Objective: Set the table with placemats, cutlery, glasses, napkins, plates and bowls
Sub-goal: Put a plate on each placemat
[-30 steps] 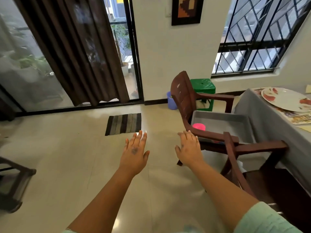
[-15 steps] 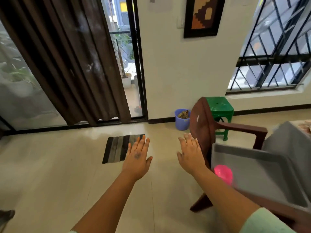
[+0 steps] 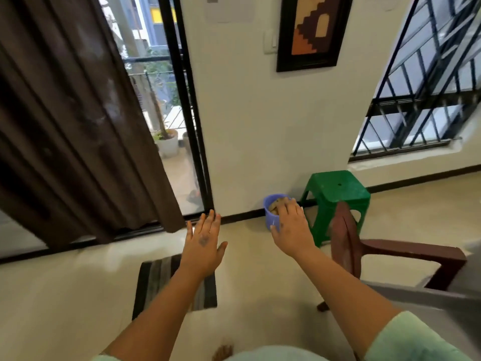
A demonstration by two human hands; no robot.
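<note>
Both my hands are stretched out in front of me, palms down, fingers straight, holding nothing. My left hand (image 3: 203, 243) hovers above the floor near a striped mat. My right hand (image 3: 291, 227) is held out in front of a blue bucket. At the right edge only the rim of a grey tub (image 3: 426, 299) shows, sitting on a brown plastic armchair (image 3: 346, 246). No placemat, cutlery, glass, napkin, plate or bowl is in view, and the table is out of frame.
A green plastic stool (image 3: 335, 190) and a small blue bucket (image 3: 270, 216) stand against the white wall. A striped floor mat (image 3: 156, 280) lies on the pale tiles. A brown curtain (image 3: 65, 126) hangs over the sliding glass door at left. A barred window is at right.
The view has swung up and to the left: the table with its plate and the pink thing in the tub have left the frame. Both hands stay open and outstretched.
</note>
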